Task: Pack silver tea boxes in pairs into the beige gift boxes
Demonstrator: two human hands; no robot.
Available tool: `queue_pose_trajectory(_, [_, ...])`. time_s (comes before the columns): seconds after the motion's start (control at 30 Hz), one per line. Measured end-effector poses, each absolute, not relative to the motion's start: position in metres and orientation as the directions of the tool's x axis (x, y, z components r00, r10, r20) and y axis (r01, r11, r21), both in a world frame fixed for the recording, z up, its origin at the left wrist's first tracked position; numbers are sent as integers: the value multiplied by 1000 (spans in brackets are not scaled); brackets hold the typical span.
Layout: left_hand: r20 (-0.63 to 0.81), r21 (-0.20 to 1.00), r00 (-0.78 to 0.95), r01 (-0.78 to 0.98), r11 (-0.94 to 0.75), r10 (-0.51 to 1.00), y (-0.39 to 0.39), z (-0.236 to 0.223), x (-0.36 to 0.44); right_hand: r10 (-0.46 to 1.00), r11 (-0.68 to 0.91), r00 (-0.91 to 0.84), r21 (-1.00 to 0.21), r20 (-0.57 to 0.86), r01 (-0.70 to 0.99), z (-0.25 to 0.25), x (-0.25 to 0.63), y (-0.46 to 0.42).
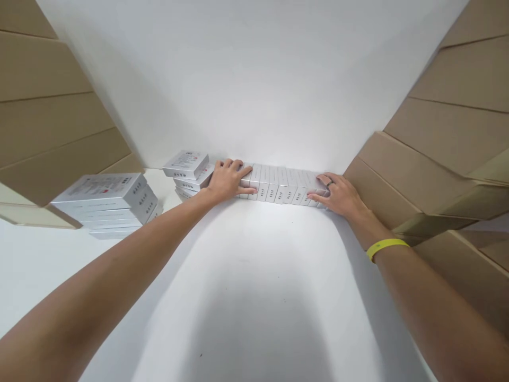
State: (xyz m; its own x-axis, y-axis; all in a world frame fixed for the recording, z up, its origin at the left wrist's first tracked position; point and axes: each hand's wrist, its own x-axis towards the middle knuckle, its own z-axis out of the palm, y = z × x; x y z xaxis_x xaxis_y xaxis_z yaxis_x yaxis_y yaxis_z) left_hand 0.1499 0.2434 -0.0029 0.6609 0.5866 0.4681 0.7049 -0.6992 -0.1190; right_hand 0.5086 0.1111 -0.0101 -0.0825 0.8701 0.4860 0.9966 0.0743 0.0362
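Note:
A row of several slim white boxes (280, 184) stands on edge against the white wall at the far side of the white table (254, 276). My left hand (227, 180) presses on the row's left end, fingers wrapped over the top. At the row's right end lies my right hand (338, 195), fingers curled over the last boxes, a ring on one finger and a yellow band on the wrist. Both hands squeeze the row from its two ends.
Just left of the row is a small stack of white boxes (190, 171). A larger stack (109, 204) sits further left. Brown cardboard cartons are piled at the left (47, 122) and at the right (441, 159), the right pile close beside my right hand.

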Motion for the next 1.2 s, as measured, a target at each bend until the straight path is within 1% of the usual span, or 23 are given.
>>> queue_pose_trajectory(0.13, [484,-74,625,727,-683,613,246,-8,153,885,79,-83,27,458,997,-11,515,120])
queue_pose_trajectory(0.27, [461,-50,635,716,-697,620,247,-4,154,904,39,-47,27,425,999,-6,513,119])
queue_pose_trajectory(0.37, [452,-48,659,691,-721,601,238,7,150,895,-64,49,20,444,998,-3,497,111])
queue_pose_trajectory(0.47, [494,-58,659,676,-735,567,214,13,135,849,-161,140,-4,510,987,-6,467,92])
queue_pose_trajectory(0.53, [581,-9,583,703,-711,568,194,11,117,836,-157,143,-19,530,987,-12,442,73])
queue_pose_trajectory(0.63, [715,130,361,773,-621,599,173,3,84,849,-94,109,-56,517,994,-24,404,37])
queue_pose_trajectory(0.7, [735,223,244,794,-565,633,167,0,65,869,-29,69,-90,490,996,-33,382,14])
queue_pose_trajectory(0.77, [654,353,171,792,-498,737,167,-1,53,885,35,29,-129,464,991,-41,365,-4])
queue_pose_trajectory(0.83, [509,471,129,786,-401,851,171,1,50,894,84,1,-170,448,982,-49,354,-15])
queue_pose_trajectory(0.9, [389,552,88,775,-308,917,176,5,53,898,106,-3,-210,439,972,-56,349,-19])
queue_pose_trajectory(0.93, [358,581,67,765,-278,931,179,6,56,900,107,5,-232,436,967,-58,347,-19])
queue_pose_trajectory(1.03, [310,638,22,737,-225,951,186,5,63,907,91,42,-294,418,951,-62,348,-16])
queue_pose_trajectory(1.2, [240,641,1,751,-159,971,194,-3,61,925,86,57,-353,375,931,-63,351,-15])
